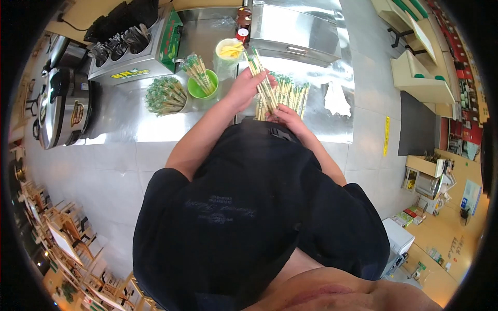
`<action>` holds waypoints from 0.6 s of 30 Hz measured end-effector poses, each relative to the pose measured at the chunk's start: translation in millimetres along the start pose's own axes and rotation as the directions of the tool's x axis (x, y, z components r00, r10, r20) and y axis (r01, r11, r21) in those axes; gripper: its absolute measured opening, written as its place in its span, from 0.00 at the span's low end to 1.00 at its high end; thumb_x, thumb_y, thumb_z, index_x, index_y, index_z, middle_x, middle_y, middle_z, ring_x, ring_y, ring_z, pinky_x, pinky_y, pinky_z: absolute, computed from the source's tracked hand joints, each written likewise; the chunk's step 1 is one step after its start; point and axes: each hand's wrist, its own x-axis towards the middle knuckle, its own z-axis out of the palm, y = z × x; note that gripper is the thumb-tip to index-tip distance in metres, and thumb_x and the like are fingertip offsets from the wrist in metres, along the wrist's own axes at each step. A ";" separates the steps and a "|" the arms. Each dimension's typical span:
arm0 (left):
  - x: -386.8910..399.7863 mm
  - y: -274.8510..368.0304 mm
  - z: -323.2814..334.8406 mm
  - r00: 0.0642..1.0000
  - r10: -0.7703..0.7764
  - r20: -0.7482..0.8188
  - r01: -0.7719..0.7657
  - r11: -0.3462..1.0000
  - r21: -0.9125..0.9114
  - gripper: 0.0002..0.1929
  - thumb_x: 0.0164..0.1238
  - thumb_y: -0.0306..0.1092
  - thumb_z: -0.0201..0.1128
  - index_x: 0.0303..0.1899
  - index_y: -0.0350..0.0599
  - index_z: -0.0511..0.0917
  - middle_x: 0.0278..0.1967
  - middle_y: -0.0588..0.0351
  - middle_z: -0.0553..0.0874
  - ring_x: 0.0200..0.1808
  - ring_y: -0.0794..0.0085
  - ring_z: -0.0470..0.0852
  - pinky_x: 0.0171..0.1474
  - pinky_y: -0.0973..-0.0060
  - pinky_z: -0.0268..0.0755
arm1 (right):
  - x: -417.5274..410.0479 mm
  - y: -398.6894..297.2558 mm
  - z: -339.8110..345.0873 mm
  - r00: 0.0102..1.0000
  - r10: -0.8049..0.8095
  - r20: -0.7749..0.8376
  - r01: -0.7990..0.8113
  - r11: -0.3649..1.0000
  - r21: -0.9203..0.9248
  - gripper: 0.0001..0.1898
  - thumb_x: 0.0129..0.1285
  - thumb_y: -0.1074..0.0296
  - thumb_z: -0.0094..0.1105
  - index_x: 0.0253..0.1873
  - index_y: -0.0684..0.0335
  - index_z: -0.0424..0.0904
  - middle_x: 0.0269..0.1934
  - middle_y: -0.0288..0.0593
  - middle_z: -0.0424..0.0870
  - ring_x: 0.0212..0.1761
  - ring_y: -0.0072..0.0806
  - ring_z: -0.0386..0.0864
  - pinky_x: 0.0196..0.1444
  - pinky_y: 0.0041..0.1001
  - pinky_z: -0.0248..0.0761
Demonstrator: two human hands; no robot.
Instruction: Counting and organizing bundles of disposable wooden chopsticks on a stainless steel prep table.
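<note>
A small bundle of paper-wrapped disposable chopsticks (266,87) with green-printed ends is held up at a slant over the counter. My left hand (247,87) grips it around the middle, and my right hand (287,116) has its fingers at the lower ends. Beneath and right of the bundle lies a row of similar wrapped chopsticks (297,97), partly hidden by my hands. To the left, a bright green cup (212,89) holds more wrapped chopsticks (196,72), leaning. Beside it, a pale container (187,105) is packed with another thick bunch (165,95), green ends fanned outwards.
On the steel counter (120,126) stand a cutlery holder (155,66) with black utensils and a large rice cooker (60,109). A tub with yellow contents (227,52) and a red-lidded jar (242,35) stand behind. Crumpled white paper or cloth (336,100) lies near the right edge.
</note>
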 end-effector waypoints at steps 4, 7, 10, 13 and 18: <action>-0.1 4.1 0.2 0.997 0.068 0.040 -0.069 0.997 0.028 0.14 0.80 0.33 0.56 0.59 0.36 0.72 0.49 0.48 0.84 0.55 0.61 0.84 0.61 0.62 0.77 | -9.0 -14.9 12.5 0.999 0.023 0.030 -0.031 0.956 0.293 0.22 0.77 0.62 0.53 0.68 0.68 0.66 0.59 0.53 0.79 0.60 0.41 0.81 0.65 0.37 0.74; -5.1 1.8 1.2 0.992 0.094 0.084 -0.107 0.978 0.179 0.13 0.79 0.32 0.57 0.58 0.38 0.73 0.47 0.51 0.85 0.54 0.64 0.84 0.61 0.64 0.74 | 0.1 -9.5 8.9 0.989 -0.026 0.149 -0.030 0.931 0.364 0.23 0.77 0.64 0.53 0.69 0.69 0.64 0.60 0.54 0.78 0.63 0.44 0.79 0.67 0.40 0.73; -9.4 -7.4 2.2 0.994 0.063 0.089 -0.083 0.967 0.241 0.12 0.78 0.32 0.58 0.57 0.40 0.75 0.46 0.53 0.86 0.53 0.68 0.83 0.62 0.67 0.72 | -2.3 -15.7 13.5 0.988 -0.018 0.154 -0.039 0.932 0.361 0.21 0.77 0.65 0.52 0.67 0.70 0.66 0.60 0.54 0.79 0.65 0.46 0.78 0.69 0.41 0.71; -13.2 -10.7 3.2 0.995 0.024 0.094 -0.050 0.957 0.286 0.11 0.78 0.32 0.58 0.56 0.40 0.75 0.47 0.54 0.86 0.53 0.69 0.82 0.62 0.67 0.71 | 2.4 -15.4 10.0 0.987 -0.030 0.155 -0.030 0.929 0.368 0.19 0.77 0.66 0.52 0.65 0.70 0.67 0.59 0.54 0.79 0.64 0.46 0.78 0.69 0.41 0.71; -11.6 -11.5 5.1 0.996 0.068 0.050 -0.079 0.962 0.262 0.12 0.78 0.32 0.58 0.57 0.39 0.75 0.48 0.53 0.86 0.54 0.69 0.83 0.62 0.68 0.73 | 8.8 -10.3 7.4 0.988 -0.007 0.156 -0.041 0.953 0.302 0.16 0.76 0.67 0.53 0.62 0.69 0.70 0.56 0.50 0.81 0.62 0.41 0.80 0.66 0.38 0.74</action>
